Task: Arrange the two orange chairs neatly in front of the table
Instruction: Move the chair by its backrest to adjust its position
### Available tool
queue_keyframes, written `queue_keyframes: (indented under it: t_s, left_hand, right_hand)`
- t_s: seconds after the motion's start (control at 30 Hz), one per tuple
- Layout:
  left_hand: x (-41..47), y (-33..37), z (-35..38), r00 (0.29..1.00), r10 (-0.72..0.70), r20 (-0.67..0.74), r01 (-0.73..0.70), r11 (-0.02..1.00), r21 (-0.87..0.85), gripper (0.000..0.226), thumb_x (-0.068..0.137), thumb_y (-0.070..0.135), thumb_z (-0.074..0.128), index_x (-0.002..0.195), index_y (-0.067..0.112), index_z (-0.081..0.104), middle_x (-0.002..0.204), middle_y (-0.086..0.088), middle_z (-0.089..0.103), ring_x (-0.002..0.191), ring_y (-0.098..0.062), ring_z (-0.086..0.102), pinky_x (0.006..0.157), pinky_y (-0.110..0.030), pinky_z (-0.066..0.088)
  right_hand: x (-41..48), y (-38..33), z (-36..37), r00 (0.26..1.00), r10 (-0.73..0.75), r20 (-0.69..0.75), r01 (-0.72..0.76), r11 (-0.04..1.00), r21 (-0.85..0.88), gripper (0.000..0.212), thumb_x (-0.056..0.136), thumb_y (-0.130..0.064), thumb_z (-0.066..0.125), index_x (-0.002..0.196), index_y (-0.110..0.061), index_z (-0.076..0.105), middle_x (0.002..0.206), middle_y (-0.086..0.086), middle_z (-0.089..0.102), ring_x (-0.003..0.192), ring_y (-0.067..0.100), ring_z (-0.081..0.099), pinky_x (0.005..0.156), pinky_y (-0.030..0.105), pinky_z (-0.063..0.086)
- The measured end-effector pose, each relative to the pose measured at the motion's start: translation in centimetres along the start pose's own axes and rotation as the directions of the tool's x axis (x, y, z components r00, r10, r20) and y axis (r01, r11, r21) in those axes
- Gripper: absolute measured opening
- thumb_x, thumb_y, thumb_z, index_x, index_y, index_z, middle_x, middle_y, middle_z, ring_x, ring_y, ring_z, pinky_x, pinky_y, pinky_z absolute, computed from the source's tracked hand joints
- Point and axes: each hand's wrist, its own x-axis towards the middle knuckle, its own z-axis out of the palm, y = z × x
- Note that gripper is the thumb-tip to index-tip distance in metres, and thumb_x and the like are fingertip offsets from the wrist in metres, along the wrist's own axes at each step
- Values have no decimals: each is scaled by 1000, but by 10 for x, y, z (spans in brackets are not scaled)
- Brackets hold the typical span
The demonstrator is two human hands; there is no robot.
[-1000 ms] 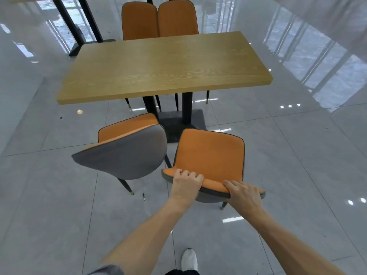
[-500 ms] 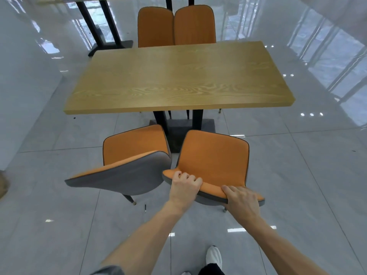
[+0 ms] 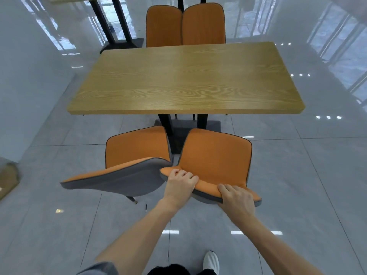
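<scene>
Two orange chairs with grey backs stand on the near side of the wooden table (image 3: 184,80). The right chair (image 3: 215,155) faces the table, and both hands grip the top edge of its backrest: my left hand (image 3: 181,182) at its left end, my right hand (image 3: 236,197) near its right end. The left chair (image 3: 137,147) stands beside it, turned slightly, its grey backrest (image 3: 117,180) reaching out to the left. The two backrests nearly touch at my left hand. Both seats point at the table's black pedestal (image 3: 188,124).
Two more orange chairs (image 3: 184,26) stand side by side at the table's far edge. Another table's black legs (image 3: 117,24) rise at the back left. A small dark object (image 3: 146,207) lies on the glossy grey floor. My white shoe (image 3: 211,262) is below.
The right chair has moved forward toward the table with both hands on its backrest. I have stepped closer, so the table and both chairs fill more of the view.
</scene>
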Motion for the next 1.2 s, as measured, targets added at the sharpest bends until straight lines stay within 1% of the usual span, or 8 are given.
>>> queue_keyframes:
  t_s: [0.17,0.27,0.37,0.43,0.53,0.8,1.03,1.2]
  left_hand:
    - [1,-2,-7,995,56,84,-55,998,-23,41,71,35,77,109,24,63,105,0,70,101,-24,62,92,-42,43]
    - [0,-11,-16,981,105,163,-101,994,-34,71,77,50,69,137,24,41,136,-2,53,128,-26,43,108,-49,30]
    - [4,-32,-18,976,119,184,-118,993,-19,88,74,61,67,145,26,29,148,-4,40,138,-27,30,112,-53,23]
    - [10,-43,-13,974,136,182,-129,990,-49,84,70,61,71,139,26,40,139,-5,51,130,-28,43,107,-52,33]
    - [15,-48,-3,968,179,174,-162,981,-110,48,67,41,75,110,25,65,100,0,72,90,-23,68,79,-41,55]
    - [7,-34,2,990,139,27,-131,969,-210,10,57,21,67,66,25,68,57,5,67,50,-16,62,50,-28,52]
    - [13,-11,1,1000,-12,2,12,968,-252,30,41,21,83,65,29,68,55,9,65,50,-13,61,54,-25,49]
    - [33,1,-10,1000,-10,-2,9,967,-254,32,38,19,82,63,28,63,55,9,64,51,-12,60,54,-23,48]
  right_hand:
    - [-2,-2,-9,998,30,52,-32,999,35,45,44,-36,89,79,-19,65,62,-3,66,51,19,60,43,24,43]
    - [-6,3,-12,997,30,65,-34,998,53,60,51,-44,85,102,-21,65,89,-1,72,77,23,67,65,35,54]
    - [-11,16,-13,990,65,124,-68,998,19,79,49,-49,85,118,-22,58,109,2,69,98,27,64,80,43,53]
    - [-13,23,-9,981,94,167,-100,995,23,81,48,-48,87,119,-22,58,111,0,69,99,26,65,80,43,54]
    - [-12,28,0,981,91,174,-108,990,92,55,56,-36,85,107,-26,66,97,-6,74,80,18,70,62,35,57]
    - [-13,44,0,998,-1,58,-8,986,167,41,49,-22,90,85,-26,71,81,-9,75,64,16,69,45,26,52]
    - [20,79,0,993,-120,-11,120,980,156,45,40,-18,94,79,-22,72,76,-5,76,65,20,71,48,32,57]
    - [37,106,4,991,-132,-38,136,982,129,52,33,-17,97,80,-21,74,75,-1,76,63,24,71,48,34,58]
